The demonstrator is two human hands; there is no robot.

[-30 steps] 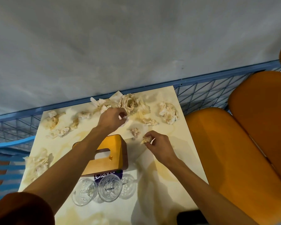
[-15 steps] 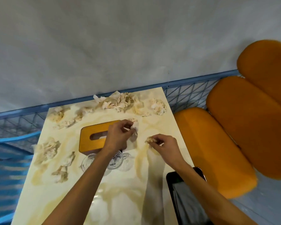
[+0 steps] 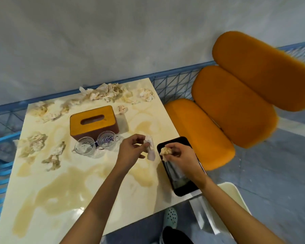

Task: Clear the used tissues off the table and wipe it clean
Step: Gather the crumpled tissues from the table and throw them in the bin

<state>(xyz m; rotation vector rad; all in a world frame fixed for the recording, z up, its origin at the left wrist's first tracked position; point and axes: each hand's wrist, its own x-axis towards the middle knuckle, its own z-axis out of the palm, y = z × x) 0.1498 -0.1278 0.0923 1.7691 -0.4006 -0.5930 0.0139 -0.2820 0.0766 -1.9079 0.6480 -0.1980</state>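
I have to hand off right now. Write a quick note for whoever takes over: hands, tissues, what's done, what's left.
Left hand pinches a white tissue over the table, beside the black bin.
Right hand holds a crumpled tissue over that bin, at the table's right edge.
On the table: row of used tissues along the far edge, one loose wad by the tissue box's far right corner, more wads on the left side, two glasses in front of the box.
Done: two tissues picked up, neither binned yet.
Left: drop both, gather the rest, wipe the yellowish stains.
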